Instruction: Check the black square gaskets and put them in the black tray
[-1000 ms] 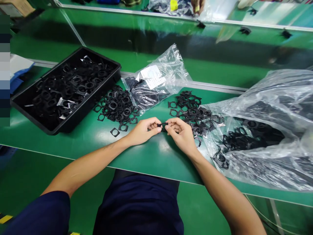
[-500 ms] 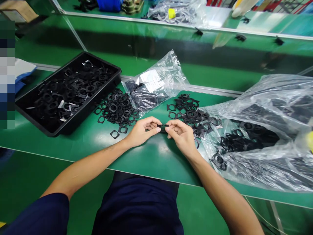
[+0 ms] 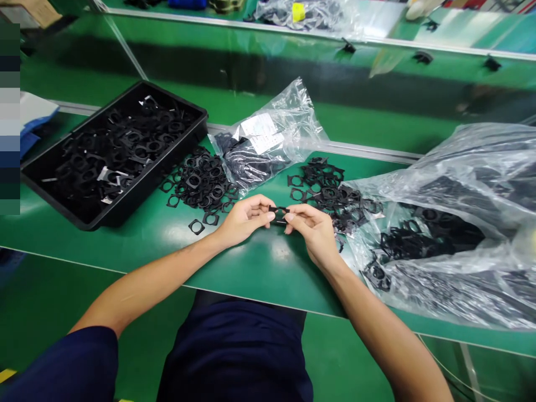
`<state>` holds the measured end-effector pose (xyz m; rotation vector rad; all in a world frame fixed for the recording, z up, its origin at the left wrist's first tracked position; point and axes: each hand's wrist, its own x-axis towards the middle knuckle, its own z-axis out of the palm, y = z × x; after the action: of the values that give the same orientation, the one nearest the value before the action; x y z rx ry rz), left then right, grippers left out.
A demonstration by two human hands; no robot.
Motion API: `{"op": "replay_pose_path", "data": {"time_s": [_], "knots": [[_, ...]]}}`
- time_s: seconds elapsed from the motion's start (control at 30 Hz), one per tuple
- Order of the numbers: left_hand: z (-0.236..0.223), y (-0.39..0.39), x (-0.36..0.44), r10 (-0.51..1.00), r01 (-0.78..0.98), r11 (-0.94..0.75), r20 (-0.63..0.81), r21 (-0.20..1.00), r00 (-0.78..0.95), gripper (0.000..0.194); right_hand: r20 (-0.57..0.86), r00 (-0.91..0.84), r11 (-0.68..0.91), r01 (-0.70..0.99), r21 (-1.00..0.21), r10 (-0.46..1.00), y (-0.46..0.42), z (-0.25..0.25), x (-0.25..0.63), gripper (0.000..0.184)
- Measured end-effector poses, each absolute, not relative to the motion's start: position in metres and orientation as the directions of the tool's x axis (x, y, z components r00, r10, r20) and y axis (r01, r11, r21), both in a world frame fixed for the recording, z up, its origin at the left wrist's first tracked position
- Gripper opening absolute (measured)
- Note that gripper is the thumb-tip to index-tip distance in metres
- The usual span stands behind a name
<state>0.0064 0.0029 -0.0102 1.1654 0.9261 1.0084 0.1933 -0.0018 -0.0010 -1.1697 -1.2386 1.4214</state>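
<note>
Between my two hands is a small black plastic frame (image 3: 280, 219), partly covered by the fingers. My left hand (image 3: 248, 219) pinches its left side, thumb towards me. On the opposite side my right hand (image 3: 310, 226) grips it between thumb and fingers. Both hands are just above the green table (image 3: 251, 268). Behind my left hand lies a pile of black square frames with round holes (image 3: 203, 181). A second pile of black parts (image 3: 326, 187) spreads behind my right hand.
A black bin (image 3: 100, 215) full of similar parts stands at the left. A clear bag with white labels (image 3: 272, 148) lies at the back, and a large open plastic bag (image 3: 444, 268) of black parts covers the right. Above runs a shelf edge (image 3: 234, 23).
The black frame has tilted, so more of its opening shows between the fingers. Both hands stay in about the same place and keep hold of it. The view has shifted slightly.
</note>
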Motion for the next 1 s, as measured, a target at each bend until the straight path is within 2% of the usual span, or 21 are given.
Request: {"op": "replay_pose_path", "data": {"time_s": [0.43, 0.5, 0.6, 0.67, 0.73, 0.83, 1.0], "knots": [[-0.0129, 0.0019, 0.0058, 0.956, -0.134, 0.084, -0.042, 0.987, 0.291, 0.029, -0.120, -0.171, -0.129, -0.043, -0.991, 0.978, -0.0023, 0.0026, 0.1927, 0.027], [-0.0143, 0.0010, 0.0055, 0.973, -0.098, -0.010, 0.033, 0.995, 0.229, 0.023, -0.131, -0.142, -0.140, -0.059, -0.988, 0.981, -0.0009, 0.0026, 0.1923, 0.029], [-0.0128, -0.0003, 0.0031, 0.957, 0.052, -0.256, 0.245, 0.965, 0.158, 0.015, -0.149, -0.122, -0.160, -0.093, -0.983, 0.981, -0.0002, 0.0037, 0.1921, 0.030], [-0.0105, -0.0010, 0.0016, 0.919, 0.171, -0.383, 0.355, 0.908, 0.173, 0.016, -0.162, -0.136, -0.177, -0.111, -0.978, 0.977, -0.0005, 0.0042, 0.1924, 0.030], [-0.0088, -0.0017, 0.0012, 0.896, 0.247, -0.437, 0.396, 0.865, 0.200, 0.014, -0.167, -0.156, -0.185, -0.107, -0.977, 0.973, -0.0008, 0.0038, 0.1926, 0.029], [-0.0092, -0.0026, 0.0026, 0.909, 0.259, -0.406, 0.359, 0.876, 0.210, 0.007, -0.148, -0.156, -0.161, -0.071, -0.984, 0.977, -0.0009, 0.0024, 0.1927, 0.027], [-0.0141, -0.0015, 0.0050, 0.980, 0.121, -0.167, 0.150, 0.979, 0.134, 0.022, -0.097, -0.163, -0.100, -0.007, -0.995, 0.982, -0.0015, 0.0027, 0.1932, 0.024]]}}
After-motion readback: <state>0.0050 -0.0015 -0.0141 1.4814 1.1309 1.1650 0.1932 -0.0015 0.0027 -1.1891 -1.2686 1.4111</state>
